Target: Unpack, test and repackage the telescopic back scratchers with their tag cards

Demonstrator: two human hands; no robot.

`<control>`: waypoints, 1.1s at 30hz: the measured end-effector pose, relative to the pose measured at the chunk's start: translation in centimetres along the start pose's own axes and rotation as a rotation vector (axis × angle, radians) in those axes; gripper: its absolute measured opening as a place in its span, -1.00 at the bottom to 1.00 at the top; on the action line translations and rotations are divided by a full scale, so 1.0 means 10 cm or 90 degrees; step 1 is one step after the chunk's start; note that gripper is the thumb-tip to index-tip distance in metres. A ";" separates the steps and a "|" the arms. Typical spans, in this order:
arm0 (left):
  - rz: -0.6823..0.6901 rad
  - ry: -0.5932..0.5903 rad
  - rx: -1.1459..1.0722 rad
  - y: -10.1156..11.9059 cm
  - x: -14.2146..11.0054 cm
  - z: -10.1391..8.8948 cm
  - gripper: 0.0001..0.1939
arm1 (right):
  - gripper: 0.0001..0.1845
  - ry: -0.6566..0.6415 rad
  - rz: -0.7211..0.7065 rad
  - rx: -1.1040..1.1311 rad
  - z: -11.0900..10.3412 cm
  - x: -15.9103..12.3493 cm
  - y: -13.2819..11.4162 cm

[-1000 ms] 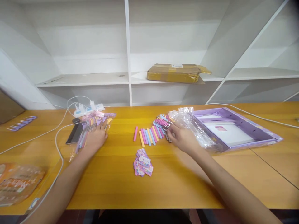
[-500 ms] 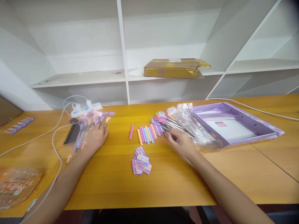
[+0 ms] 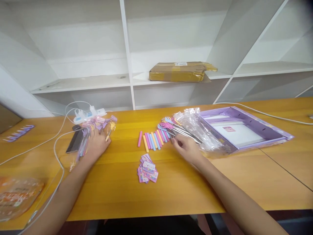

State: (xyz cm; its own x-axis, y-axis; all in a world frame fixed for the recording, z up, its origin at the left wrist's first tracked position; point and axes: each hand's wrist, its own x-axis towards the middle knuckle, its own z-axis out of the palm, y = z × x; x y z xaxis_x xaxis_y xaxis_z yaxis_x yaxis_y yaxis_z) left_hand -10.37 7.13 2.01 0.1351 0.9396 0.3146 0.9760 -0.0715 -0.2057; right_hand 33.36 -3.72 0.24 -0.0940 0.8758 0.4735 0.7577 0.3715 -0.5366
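Note:
My left hand [image 3: 97,143] lies over a bundle of hand-shaped back scratchers [image 3: 84,143] in clear plastic. Between its thumb and fingers is a yellow back scratcher [image 3: 111,127], its head pointing away from me. My right hand [image 3: 187,147] is closed in a pinch at the lower end of a metal back scratcher rod [image 3: 172,137]; the fingertips partly hide it. Beside that hand, several back scratchers with pink, blue and yellow heads [image 3: 167,125] lie in a pile. Pink, yellow, blue and purple handle sleeves [image 3: 152,141] lie in a row to its left.
Small printed cards [image 3: 148,169] are stacked in front. On the right are crumpled clear bags [image 3: 210,137] and a purple tray box [image 3: 265,141]. A power strip [image 3: 90,114] with white cables stands behind my left hand. An orange-printed bag [image 3: 19,197] lies at left, a taped carton [image 3: 178,72] on the shelf.
My right hand has moved slightly toward me, uncovering the metal rods. My left fingers have closed on the yellow back scratcher, which has turned more upright. The camera view has shifted a little.

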 end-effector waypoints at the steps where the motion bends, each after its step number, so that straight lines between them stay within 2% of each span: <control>1: 0.008 0.006 -0.023 0.01 0.00 -0.03 -0.74 | -0.59 0.003 0.000 0.003 0.00 0.00 0.01; 3: 0.031 0.014 -0.103 0.04 -0.02 -0.09 -0.87 | -0.58 0.011 0.003 0.010 0.01 -0.01 0.02; 5: 0.082 0.007 -0.227 0.10 -0.07 -0.15 -0.89 | -0.61 0.016 0.015 0.034 0.02 -0.01 0.01; 7: 0.170 -0.034 -0.356 0.19 -0.15 -0.22 -0.85 | -0.70 0.010 0.043 0.113 0.05 -0.02 -0.03; 9: 0.276 -0.113 -0.467 0.30 -0.28 -0.31 -0.85 | -0.79 -0.012 0.067 0.249 0.11 -0.04 -0.09; 12: 0.374 -0.243 -0.555 0.46 -0.49 -0.43 -0.87 | -0.32 -0.082 0.106 0.434 0.23 -0.08 -0.20; 13: 0.387 -0.278 -0.560 0.51 -0.56 -0.48 -0.87 | -0.21 -0.108 0.123 0.472 0.28 -0.10 -0.24; 14: 0.393 -0.311 -0.560 0.56 -0.62 -0.52 -0.86 | -0.21 -0.133 0.141 0.497 0.33 -0.12 -0.28; 17: 0.377 -0.390 -0.578 0.68 -0.77 -0.64 -0.74 | -0.48 -0.197 0.152 0.517 0.48 -0.20 -0.41; 20: 0.361 -0.414 -0.624 0.82 -0.87 -0.74 -0.58 | -0.58 -0.248 0.071 0.463 0.62 -0.28 -0.55; 23: 0.377 -0.414 -0.647 0.93 -0.94 -0.75 -0.66 | -0.40 -0.259 -0.011 0.402 0.75 -0.37 -0.62; 25: 0.385 -0.415 -0.650 0.97 -0.97 -0.71 -0.68 | -0.31 -0.212 -0.048 0.369 0.81 -0.41 -0.61; 26: 0.388 -0.413 -0.652 0.99 -0.98 -0.68 -0.68 | -0.33 -0.176 -0.071 0.353 0.83 -0.42 -0.60; 30: 0.395 -0.392 -0.677 0.98 -0.98 -0.57 -0.69 | -0.59 -0.032 -0.210 0.294 0.77 -0.36 -0.56; 33: 0.402 -0.364 -0.697 0.94 -0.96 -0.52 -0.67 | -0.72 -0.029 -0.256 0.248 0.63 -0.29 -0.58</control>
State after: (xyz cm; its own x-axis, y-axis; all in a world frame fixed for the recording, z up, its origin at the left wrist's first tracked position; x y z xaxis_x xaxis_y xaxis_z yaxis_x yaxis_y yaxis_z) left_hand -1.60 -4.31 1.83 0.7711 0.6359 -0.0324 0.4477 -0.5052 0.7378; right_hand 25.19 -6.48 -2.47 -0.3610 0.6505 0.6682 0.3631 0.7580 -0.5418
